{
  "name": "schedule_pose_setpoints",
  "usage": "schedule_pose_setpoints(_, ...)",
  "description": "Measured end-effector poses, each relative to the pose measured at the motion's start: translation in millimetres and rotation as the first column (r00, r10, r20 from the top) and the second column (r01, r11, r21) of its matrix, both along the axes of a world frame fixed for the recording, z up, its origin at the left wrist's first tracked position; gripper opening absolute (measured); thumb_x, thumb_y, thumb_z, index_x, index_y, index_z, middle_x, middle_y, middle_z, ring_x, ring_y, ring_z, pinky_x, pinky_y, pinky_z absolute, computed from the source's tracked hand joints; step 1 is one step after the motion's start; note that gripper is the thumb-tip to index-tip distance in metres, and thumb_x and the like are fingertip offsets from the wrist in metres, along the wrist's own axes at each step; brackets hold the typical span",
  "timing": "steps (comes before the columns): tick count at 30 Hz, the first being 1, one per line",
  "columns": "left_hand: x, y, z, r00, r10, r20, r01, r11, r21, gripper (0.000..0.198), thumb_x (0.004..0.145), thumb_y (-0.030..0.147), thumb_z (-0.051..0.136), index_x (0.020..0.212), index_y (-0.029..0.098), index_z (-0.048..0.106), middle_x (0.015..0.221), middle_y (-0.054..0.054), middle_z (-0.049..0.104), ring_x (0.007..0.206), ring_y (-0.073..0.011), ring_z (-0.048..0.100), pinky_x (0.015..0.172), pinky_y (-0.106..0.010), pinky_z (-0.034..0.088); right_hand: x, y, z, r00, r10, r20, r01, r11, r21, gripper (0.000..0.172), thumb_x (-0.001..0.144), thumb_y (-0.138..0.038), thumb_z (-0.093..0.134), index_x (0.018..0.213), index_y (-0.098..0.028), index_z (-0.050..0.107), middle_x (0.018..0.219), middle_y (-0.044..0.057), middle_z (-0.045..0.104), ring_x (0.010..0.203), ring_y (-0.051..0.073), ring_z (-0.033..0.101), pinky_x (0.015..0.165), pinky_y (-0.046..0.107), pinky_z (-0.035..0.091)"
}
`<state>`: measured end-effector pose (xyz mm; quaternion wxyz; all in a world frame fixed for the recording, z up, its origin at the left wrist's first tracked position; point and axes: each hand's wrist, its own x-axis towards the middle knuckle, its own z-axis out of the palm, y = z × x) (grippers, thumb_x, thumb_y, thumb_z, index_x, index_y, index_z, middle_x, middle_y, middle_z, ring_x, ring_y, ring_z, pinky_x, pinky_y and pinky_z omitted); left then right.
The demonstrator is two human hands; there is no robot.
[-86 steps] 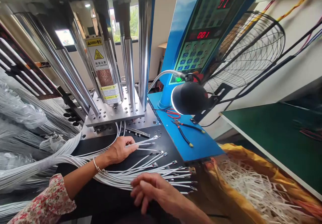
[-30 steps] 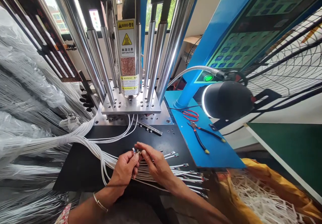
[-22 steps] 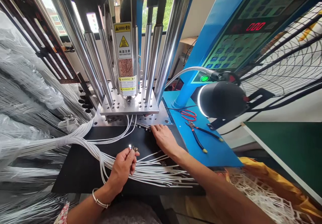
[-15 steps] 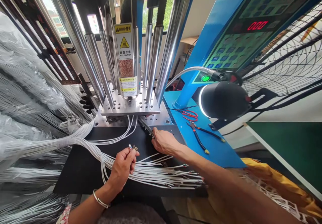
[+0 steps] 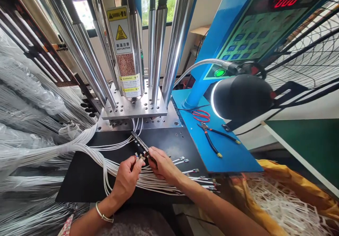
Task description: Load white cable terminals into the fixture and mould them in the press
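While hands [image 5: 127, 179] [image 5: 162, 165] pinch, label [image 5: 120, 31] cautions HOT.

1 head camera looks forward and down from close above the black table [image 5: 84, 183], facing the press [image 5: 135, 107] straight ahead. Left hand [image 5: 127, 179] and right hand [image 5: 162, 165] sit low centre; cables [image 5: 31, 151] fill the left, panel [image 5: 246, 38] the right.

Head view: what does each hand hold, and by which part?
Left hand pinches cable connector tips; right hand grips the dark bar at its near end.
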<state>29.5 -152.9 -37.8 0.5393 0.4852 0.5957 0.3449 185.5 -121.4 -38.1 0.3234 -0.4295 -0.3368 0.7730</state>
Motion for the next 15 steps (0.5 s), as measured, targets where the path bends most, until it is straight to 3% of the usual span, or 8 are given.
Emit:
schedule_pose_setpoints(5, 5.0, 0.2, -1.5, 0.995, -0.057, -0.077, 0.061, 0.997, 0.045, 0.039, 0.088, 0.05, 0.057, 0.067, 0.018, 0.05, 0.056, 0.005, 0.042, 0.048, -0.0079, 0.038, 0.044, -0.019, 0.03, 3.3, -0.5, 1.6, 0.998, 0.007, 0.057, -0.012, 0.996, 0.088, 0.035, 0.092, -0.053, 0.042, 0.074, -0.023, 0.038, 0.051, -0.009, 0.035, 0.037, 0.007, 0.02, 0.037, 0.023, 0.013)
schedule_pose_setpoints(9, 6.6, 5.7, 0.3, 0.999, -0.034, 0.005, 0.034, 0.999, -0.033, 0.038, 0.088, 0.053, 0.056, 0.075, 0.017, 0.056, 0.06, 0.004, 0.046, 0.047, -0.0076, 0.04, 0.041, -0.018, 0.031, 5.0, -1.6, 1.6, 0.995, 0.011, 0.101, -0.027, 0.987, 0.16, 0.033, 0.093, -0.049, 0.039, 0.073, -0.022, 0.041, 0.05, -0.008, 0.036, 0.039, 0.007, 0.023, 0.04, 0.022, 0.017)
schedule_pose_setpoints(15, 6.8, 7.3, 3.6, 1.0, -0.015, 0.026, 0.016, 0.998, -0.059, 0.04, 0.085, 0.053, 0.059, 0.082, 0.014, 0.063, 0.059, 0.004, 0.046, 0.046, -0.0071, 0.041, 0.04, -0.017, 0.032, 6.5, 0.0, 1.2, 1.0, -0.011, 0.017, 0.01, 0.998, 0.065, 0.032, 0.093, -0.05, 0.041, 0.075, -0.023, 0.037, 0.051, -0.01, 0.034, 0.036, 0.006, 0.018, 0.035, 0.021, 0.013)
